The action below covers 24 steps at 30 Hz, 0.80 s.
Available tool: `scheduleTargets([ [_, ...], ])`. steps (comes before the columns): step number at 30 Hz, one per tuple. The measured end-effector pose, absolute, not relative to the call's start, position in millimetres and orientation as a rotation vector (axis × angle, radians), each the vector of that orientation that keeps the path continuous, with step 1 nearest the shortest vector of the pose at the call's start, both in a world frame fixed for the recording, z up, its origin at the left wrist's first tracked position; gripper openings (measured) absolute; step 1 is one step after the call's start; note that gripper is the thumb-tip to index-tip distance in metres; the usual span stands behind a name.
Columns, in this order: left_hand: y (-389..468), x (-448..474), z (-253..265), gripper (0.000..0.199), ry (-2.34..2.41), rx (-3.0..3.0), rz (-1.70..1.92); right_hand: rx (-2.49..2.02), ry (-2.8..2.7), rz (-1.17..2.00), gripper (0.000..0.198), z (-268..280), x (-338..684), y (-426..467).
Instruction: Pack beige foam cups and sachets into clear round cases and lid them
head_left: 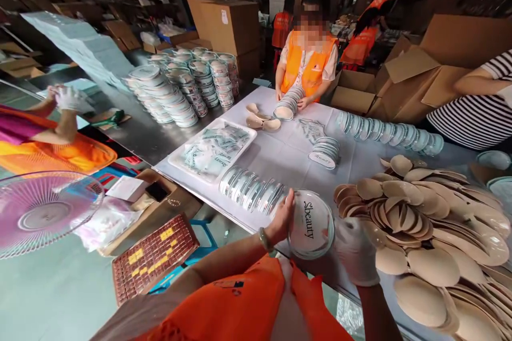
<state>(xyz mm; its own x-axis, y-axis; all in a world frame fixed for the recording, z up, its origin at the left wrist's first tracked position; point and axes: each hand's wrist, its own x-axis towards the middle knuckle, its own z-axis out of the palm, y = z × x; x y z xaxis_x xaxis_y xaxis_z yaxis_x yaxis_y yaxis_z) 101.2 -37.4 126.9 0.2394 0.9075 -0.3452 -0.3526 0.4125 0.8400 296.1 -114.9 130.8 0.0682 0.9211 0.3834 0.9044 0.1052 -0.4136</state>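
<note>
A round clear package (311, 224) with a white face and black "Sbeauty" lettering is tilted up at the near table edge, between my hands. My bare left hand (282, 217), with a bracelet at the wrist, is pressed along its left side. On its right side is my right hand (354, 250) in a white glove; its fingertips are partly hidden. Just left of the package, a row of similar round packages (250, 189) lies on edge. Close to my right hand spreads a large pile of beige moulded cups (434, 258).
A white tray (172, 159) holds printed sachets. Across the white table (280, 157), a person in an orange vest (306, 66) handles a stack of packages. More packages (390, 133) line the right, and stacks (168, 96) stand left. A purple fan (48, 216) is at lower left.
</note>
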Motion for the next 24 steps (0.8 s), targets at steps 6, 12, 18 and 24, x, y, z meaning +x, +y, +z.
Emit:
scheduleTargets([
  [6, -32.6, 80.4, 156.7, 0.060, 1.011, 1.075, 1.382, -1.572, -1.760, -0.456, 0.032, 120.1, 275.2, -82.8],
  [12, -25.4, 79.0, 174.7, 0.062, 1.047, 1.097, 1.451, -1.520, -1.633, -0.109, 0.035, 123.5, 264.4, -60.4],
  [18, -5.5, 67.8, 182.5, 0.057, 0.921, 1.151, 1.389, -1.476, -1.538, 0.471, 0.026, 144.1, 263.3, -51.0],
  [24, 13.2, 48.2, 181.9, 0.059, 1.007, 1.149, 1.311, -1.464, -1.360, 0.445, 0.032, 166.5, 239.5, -41.8],
])
